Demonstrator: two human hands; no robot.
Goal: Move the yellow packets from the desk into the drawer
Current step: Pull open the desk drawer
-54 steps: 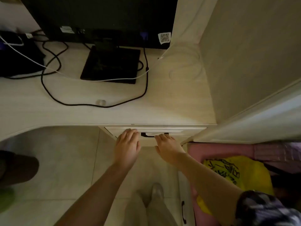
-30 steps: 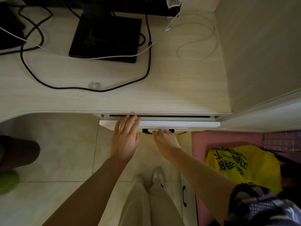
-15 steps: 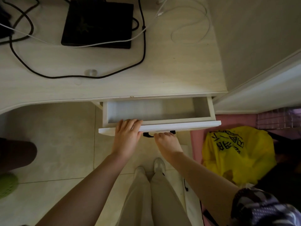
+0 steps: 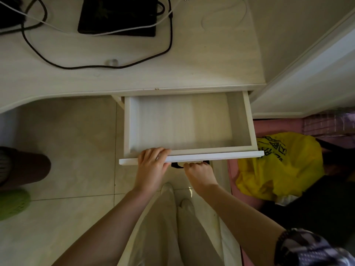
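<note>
Drawer [image 4: 180,123] stands pulled well out from under the desk [image 4: 134,77], interior bare as far as visible. Yellow packets: none seen on the visible part of the desk; location cannot be told. Left hand [image 4: 151,167] has fingers curled over the top edge of the drawer front, gripping it. Right hand [image 4: 199,174] is curled around the dark handle [image 4: 175,165] just under the front. Far on the desk: black cable [image 4: 96,66], dark flat base [image 4: 117,16]. Right of the drawer, on the floor side, a yellow bag [image 4: 278,166].

Step judged: opening the drawer, nearly done. Next move calls for releasing the front and locating the packets, probably outside this view.
</note>
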